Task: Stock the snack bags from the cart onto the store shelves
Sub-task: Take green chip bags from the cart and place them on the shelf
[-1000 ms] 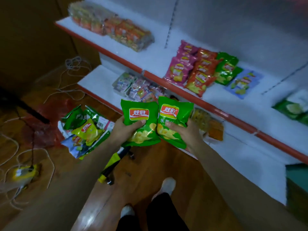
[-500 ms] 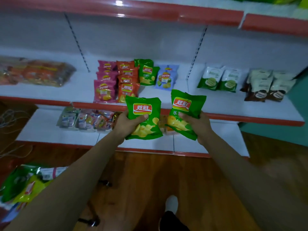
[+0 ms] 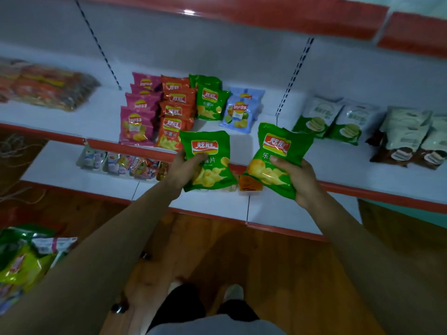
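Note:
My left hand [image 3: 185,166] grips a green chip bag [image 3: 209,163] by its left edge, thumb across the front. My right hand [image 3: 296,180] grips a second green chip bag [image 3: 278,158], tilted to the right. Both bags hang in front of the middle shelf [image 3: 338,165], just below the rows lying there: pink bags [image 3: 137,117], orange bags [image 3: 175,117], green bags [image 3: 209,100] and light-blue bags [image 3: 240,110]. The cart's pile of snack bags [image 3: 26,257] shows at the lower left edge.
White-and-green bags [image 3: 336,119] and brown-and-white bags [image 3: 408,139] lie on the shelf's right part. A clear multipack [image 3: 48,88] sits at its left. Small packets [image 3: 121,163] lie on the bottom shelf [image 3: 72,180]. A red-edged upper shelf [image 3: 242,13] overhangs. The floor is wood.
The view swung from the cart to face the shelves and came closer. Both hands carried their green bags up toward the middle shelf and moved a little apart.

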### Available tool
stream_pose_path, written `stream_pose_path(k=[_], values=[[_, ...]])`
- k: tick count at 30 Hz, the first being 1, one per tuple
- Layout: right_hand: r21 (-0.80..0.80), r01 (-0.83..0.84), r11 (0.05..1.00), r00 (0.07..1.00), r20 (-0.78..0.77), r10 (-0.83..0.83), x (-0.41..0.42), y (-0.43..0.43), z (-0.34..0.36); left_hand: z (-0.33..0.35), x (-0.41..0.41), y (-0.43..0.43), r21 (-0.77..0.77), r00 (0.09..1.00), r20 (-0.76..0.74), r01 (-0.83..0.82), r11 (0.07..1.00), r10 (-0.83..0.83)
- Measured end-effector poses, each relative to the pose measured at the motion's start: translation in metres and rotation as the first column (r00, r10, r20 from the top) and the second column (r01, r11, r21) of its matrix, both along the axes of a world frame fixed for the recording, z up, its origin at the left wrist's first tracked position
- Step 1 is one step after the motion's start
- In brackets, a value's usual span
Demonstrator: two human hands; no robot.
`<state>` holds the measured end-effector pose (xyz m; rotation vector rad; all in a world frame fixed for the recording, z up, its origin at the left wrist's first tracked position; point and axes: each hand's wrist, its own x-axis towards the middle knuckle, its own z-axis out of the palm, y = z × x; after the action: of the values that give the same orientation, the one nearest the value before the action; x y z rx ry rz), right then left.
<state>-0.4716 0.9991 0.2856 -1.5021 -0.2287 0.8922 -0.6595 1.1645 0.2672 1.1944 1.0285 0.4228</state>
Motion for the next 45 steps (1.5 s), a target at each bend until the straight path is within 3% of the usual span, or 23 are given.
stream_pose_path(k=[6,12,19,24,26,31,35,41,45], values=[[-0.066,-0.064,0.996,0.991,-0.125,0.056,0.001,0.047,-0.019,-0.023,0.005,0.054,-0.063,0.998,-0.031,-0.065,0.996,0.064],[0.016,-0.193,0.981,0.948,-0.255,0.191,-0.012,0.1,-0.024,-0.028,0.016,0.106,-0.052,0.999,-0.002,-0.051,0.997,0.051],[0.113,-0.32,0.941,0.908,-0.248,0.339,-0.022,0.157,-0.022,-0.018,0.036,0.135,-0.07,0.997,0.071,0.043,0.997,-0.038],[0.079,-0.34,0.937,0.914,-0.206,0.349,-0.012,0.185,-0.035,-0.022,0.053,0.141,-0.127,0.993,0.055,0.112,0.986,-0.106],[0.057,-0.319,0.946,0.932,-0.165,0.324,-0.007,0.193,-0.045,-0.031,0.058,0.14,-0.08,0.994,0.024,0.105,0.991,-0.104],[-0.032,-0.277,0.96,0.957,-0.1,0.272,0.003,0.207,-0.076,-0.054,0.065,0.124,0.089,0.996,-0.045,-0.079,0.993,0.083],[-0.032,-0.293,0.955,0.954,-0.071,0.291,0.011,0.213,-0.089,-0.082,0.066,0.113,0.129,0.998,-0.055,-0.024,0.991,0.031],[-0.031,-0.317,0.948,0.949,-0.009,0.317,0.015,0.223,-0.104,-0.108,0.07,0.104,0.447,0.96,-0.263,0.031,0.894,0.098],[-0.056,-0.353,0.934,0.934,0.032,0.355,0.021,0.232,-0.109,-0.113,0.071,0.104,0.495,0.958,-0.23,-0.038,0.868,0.173]])
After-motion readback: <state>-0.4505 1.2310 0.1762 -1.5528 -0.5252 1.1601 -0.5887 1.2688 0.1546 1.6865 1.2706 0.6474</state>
